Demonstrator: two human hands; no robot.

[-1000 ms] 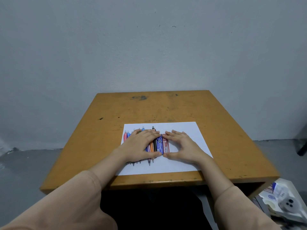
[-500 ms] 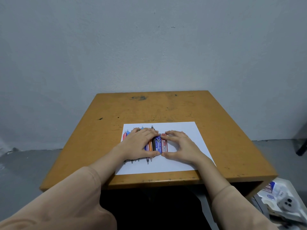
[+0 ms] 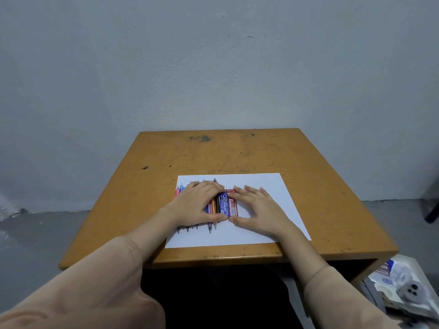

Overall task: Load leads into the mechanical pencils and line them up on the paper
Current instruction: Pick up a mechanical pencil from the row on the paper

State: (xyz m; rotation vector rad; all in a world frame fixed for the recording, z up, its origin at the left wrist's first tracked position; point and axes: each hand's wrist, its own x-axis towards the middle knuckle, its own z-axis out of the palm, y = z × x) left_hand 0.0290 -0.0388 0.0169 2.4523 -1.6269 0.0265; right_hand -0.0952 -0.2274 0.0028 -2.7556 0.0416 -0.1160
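Observation:
A white sheet of paper (image 3: 261,186) lies on the wooden table. Several coloured mechanical pencils (image 3: 212,206) lie side by side on its left half, tips toward me. Right of them lie a blue lead case (image 3: 224,203) and a red lead case (image 3: 233,204). My left hand (image 3: 196,205) rests flat over the pencils, fingers straight, thumb touching the blue case's near end. My right hand (image 3: 257,210) lies flat on the paper right of the red case, with its fingertips at the case's far end and its thumb at the near end. Most of the pencil row is hidden under my left hand.
The wooden table (image 3: 320,174) stands against a grey wall. On the floor at the lower right is a white box of packets and small items (image 3: 399,286). A dark object's foot (image 3: 431,212) shows at the right edge.
Both hands and the view have shifted very slightly; the hands stay flat around the pencils and lead cases, which sit pushed close together.

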